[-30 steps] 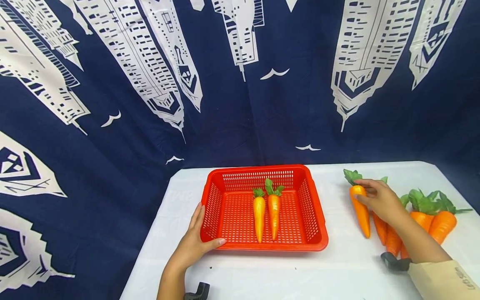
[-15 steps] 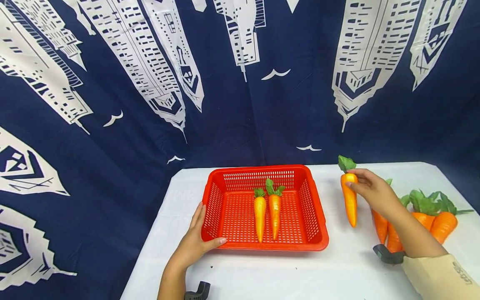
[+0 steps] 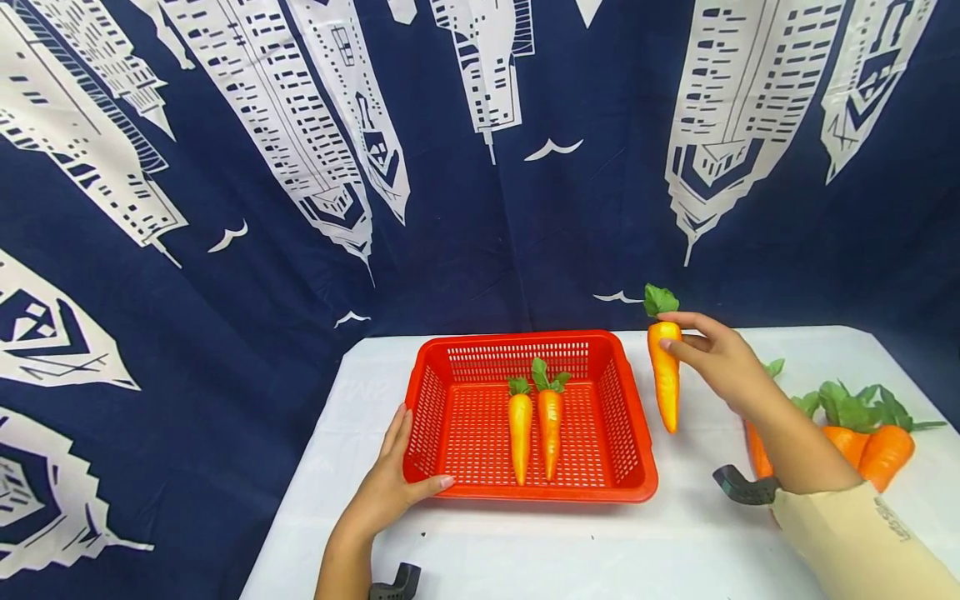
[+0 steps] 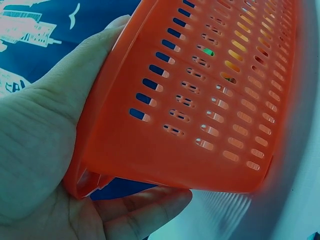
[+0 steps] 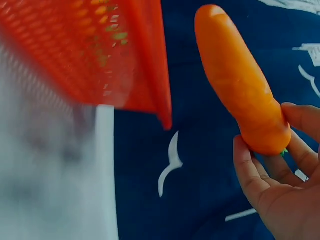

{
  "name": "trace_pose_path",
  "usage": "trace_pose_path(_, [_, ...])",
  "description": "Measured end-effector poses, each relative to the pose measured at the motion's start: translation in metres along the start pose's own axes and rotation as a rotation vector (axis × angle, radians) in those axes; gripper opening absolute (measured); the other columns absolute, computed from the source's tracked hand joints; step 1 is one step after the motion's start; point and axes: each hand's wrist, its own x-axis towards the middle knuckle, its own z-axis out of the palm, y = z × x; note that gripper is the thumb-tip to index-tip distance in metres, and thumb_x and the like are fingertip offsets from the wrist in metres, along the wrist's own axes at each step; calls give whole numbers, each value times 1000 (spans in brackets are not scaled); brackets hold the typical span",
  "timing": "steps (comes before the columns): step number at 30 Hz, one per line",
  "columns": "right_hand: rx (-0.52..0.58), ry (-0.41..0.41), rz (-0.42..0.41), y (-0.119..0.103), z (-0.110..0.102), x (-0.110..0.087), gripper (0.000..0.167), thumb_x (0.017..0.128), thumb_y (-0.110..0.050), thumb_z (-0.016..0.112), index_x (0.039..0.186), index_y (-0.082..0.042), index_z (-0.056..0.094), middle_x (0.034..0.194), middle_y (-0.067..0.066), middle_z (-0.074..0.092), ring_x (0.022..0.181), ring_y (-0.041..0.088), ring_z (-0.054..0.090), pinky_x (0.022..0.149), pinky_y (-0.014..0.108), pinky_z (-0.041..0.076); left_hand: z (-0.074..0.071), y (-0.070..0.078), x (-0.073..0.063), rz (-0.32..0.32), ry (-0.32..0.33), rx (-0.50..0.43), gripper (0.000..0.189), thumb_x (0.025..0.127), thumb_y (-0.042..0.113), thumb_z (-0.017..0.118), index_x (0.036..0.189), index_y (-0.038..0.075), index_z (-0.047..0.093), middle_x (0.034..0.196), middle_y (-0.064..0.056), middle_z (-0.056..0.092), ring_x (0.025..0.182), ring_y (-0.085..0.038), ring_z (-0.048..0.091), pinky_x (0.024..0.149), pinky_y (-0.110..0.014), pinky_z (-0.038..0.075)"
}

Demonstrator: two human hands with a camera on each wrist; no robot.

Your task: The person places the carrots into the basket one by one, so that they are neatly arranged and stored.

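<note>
A red plastic basket (image 3: pixel 639 467) with perforated walls stands on the white table, two orange carrots with green tops (image 3: pixel 520 437) lying side by side in it. My left hand (image 3: pixel 386 492) grips its near left corner, thumb at the front rim and fingers along the left side; the left wrist view has the corner between thumb and fingers (image 4: pixel 145 212). Just right of the basket, my right hand (image 3: pixel 716 354) pinches another carrot (image 3: pixel 664 375) near its leafy end, tip pointing down. The right wrist view shows that carrot (image 5: pixel 240 80) raised beside the basket wall.
Several more carrots (image 3: pixel 887 454) lie on the right of the white table (image 3: pixel 525 554), partly hidden by my right forearm. Behind the table hangs a dark blue cloth (image 3: pixel 465 275) with white building prints. Each wrist carries a black device (image 3: pixel 396 583).
My right hand has lifted the carrot from beside the others and carried it left, close to the basket's right rim. My left hand and the basket have stayed put.
</note>
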Motion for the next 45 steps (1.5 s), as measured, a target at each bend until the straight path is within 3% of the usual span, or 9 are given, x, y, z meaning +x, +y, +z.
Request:
trace_pose_path(3, [29,20,-61,-12,7,2,58,99,-44,62,149,-17,48,144,19,54,124,22,61,109,67,39,0,0,0,-3,1,-9,124,74,43,89,164,29,5,171,14,-3,154,-40,24,115,-71,29])
trace_pose_path(7, [43,24,-111,-24,19,6,56,100,-41,63,147,-16,50,139,16,59,109,-2,60,109,58,44,0,1,0,-4,5,-5,124,74,43,89,164,29,6,171,14,-3,154,-39,25,115,-71,29])
trace_pose_path(9, [50,13,-119,-31,25,8,55,100,-41,63,148,-17,50,140,16,59,111,0,62,109,55,45,0,1,-1,-4,5,-5,124,74,43,89,164,29,6,171,14,-3,153,-39,25,115,-71,29])
trace_pose_path(13, [69,-8,-132,-42,36,14,55,100,-40,63,149,-19,50,142,14,59,121,18,62,107,46,47,0,0,0,-7,4,-6,124,74,44,89,164,29,6,170,16,-3,153,-40,27,114,-70,31])
trace_pose_path(18, [125,-44,-181,-52,54,19,50,101,-24,63,148,-14,51,144,17,55,126,31,60,98,30,54,0,-1,-1,-3,2,-4,124,74,44,89,164,29,6,170,16,-3,152,-39,27,114,-69,31])
trace_pose_path(26, [177,-93,-170,-60,82,29,50,99,-8,59,148,-10,49,149,19,48,133,39,56,104,52,50,-1,0,0,-10,1,-17,124,74,43,89,164,29,6,170,17,-2,152,-39,29,114,-69,32])
trace_pose_path(29, [184,-118,-157,-61,94,33,48,98,-10,61,145,-12,51,145,18,53,128,37,60,102,51,54,-1,0,-1,-11,1,-14,124,74,44,89,164,29,6,170,18,-2,152,-39,29,114,-68,32])
trace_pose_path(36, [193,-204,-105,-59,123,40,49,97,-17,66,143,-11,52,131,22,64,114,31,68,87,36,61,-2,0,0,-9,4,-12,123,74,45,89,164,30,6,170,17,-2,152,-39,28,114,-68,33])
trace_pose_path(45, [165,-284,-77,-44,140,52,49,97,-11,66,143,-3,52,135,24,61,115,32,68,98,51,56,-2,0,0,-7,2,-3,124,74,46,88,164,30,6,170,17,-2,152,-40,29,113,-68,34])
